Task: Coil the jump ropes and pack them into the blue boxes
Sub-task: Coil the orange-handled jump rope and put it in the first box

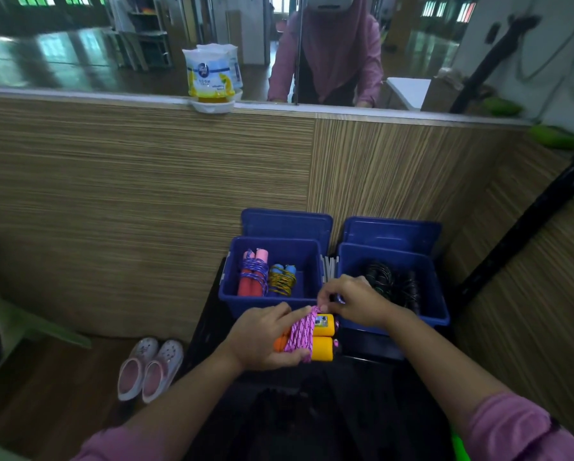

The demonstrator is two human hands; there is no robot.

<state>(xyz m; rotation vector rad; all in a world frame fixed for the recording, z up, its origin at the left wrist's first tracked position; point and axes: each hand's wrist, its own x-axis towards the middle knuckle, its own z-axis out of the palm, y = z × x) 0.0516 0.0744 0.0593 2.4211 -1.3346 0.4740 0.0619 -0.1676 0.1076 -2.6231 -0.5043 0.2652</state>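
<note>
A: What has the left hand (265, 337) got?

B: It grips a jump rope (307, 337) with orange handles, thumb under the bundle and fingers over it. Pink cord is wound round both handles, which lie side by side.

A: And the right hand (352, 299)?

B: It pinches the end of the pink cord at the top of the bundle, fingers curled.

A: Where is the bundle?

B: Just in front of the two blue boxes, near the gap between them, above a dark surface (372, 347).

A: What is in the boxes?

B: The left box (232, 294) holds a red-handled rope (254, 277) and a blue-handled rope (282, 279), both coiled. The right box (435, 294) holds dark ropes (393, 284). A blue lid stands behind each.

A: Anything else?

B: A pair of pink clogs (150, 369) on the floor to the left, and an air freshener (212, 78) on the ledge above.
</note>
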